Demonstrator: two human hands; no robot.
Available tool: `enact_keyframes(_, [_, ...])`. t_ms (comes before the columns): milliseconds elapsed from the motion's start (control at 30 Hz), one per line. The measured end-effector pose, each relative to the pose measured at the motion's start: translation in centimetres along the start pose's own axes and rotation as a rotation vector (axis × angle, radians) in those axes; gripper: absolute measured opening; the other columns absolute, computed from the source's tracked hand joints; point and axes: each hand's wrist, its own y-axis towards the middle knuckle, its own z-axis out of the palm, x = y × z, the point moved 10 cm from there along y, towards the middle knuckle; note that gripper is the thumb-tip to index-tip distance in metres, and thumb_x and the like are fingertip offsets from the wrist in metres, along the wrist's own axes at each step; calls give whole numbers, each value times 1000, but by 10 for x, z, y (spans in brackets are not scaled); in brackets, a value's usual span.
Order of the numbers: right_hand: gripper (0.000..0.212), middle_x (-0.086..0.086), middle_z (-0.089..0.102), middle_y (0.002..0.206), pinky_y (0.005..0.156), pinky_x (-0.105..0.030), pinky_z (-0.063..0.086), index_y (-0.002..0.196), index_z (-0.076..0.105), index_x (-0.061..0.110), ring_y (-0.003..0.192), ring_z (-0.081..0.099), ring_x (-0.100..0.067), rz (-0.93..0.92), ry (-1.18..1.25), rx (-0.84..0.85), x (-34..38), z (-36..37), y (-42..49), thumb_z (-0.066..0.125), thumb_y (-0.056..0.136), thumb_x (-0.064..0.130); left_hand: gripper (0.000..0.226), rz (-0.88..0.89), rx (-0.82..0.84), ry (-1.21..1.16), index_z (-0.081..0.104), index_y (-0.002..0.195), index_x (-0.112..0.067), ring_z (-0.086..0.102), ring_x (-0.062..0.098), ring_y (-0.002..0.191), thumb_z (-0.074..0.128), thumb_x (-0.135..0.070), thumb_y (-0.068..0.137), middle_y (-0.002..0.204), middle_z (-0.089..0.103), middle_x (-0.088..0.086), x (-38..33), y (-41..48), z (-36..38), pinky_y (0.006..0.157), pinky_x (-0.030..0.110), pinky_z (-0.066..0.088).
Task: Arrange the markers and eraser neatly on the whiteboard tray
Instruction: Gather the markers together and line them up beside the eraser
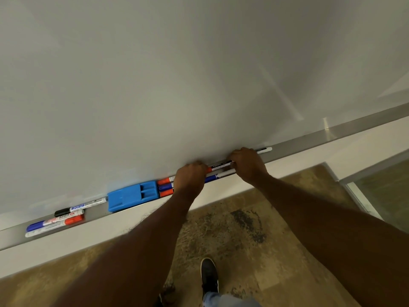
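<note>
A grey metal tray (309, 139) runs along the bottom of the whiteboard. A blue eraser (132, 196) lies on it left of centre. Right of the eraser lies a bundle of red, blue and black markers (219, 168). My left hand (190, 177) is curled over the bundle's left part, and my right hand (247, 163) is closed over its right end. One white marker (264, 150) sticks out beyond my right hand. A second group of markers (57, 220) lies at the tray's left end.
The whiteboard (177, 85) fills the upper view. Below the tray is a white wall strip, then mottled brown floor with my dark shoe (209, 276). A glass panel with a metal frame (365, 180) stands at the right.
</note>
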Motion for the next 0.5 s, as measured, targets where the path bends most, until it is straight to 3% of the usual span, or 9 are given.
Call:
enact_keyframes(333, [21,0,74,96,90,-34,44,96,74,23,96,62,-22,-68,-171,105,11,23,9,57,87,13,19,-42,81,45,68,109,-23,67,24,86,58,-22,93,99,70,3,3,4,20,73,38,56])
enact_keyframes(500, [30,1,73,104,89,-35,43,108,73,23,101,57,-24,-142,-173,102,15,27,0,56,88,10,17,2,84,79,70,103,-23,66,22,78,57,-21,93,93,70,1,0,-4,20,68,35,55])
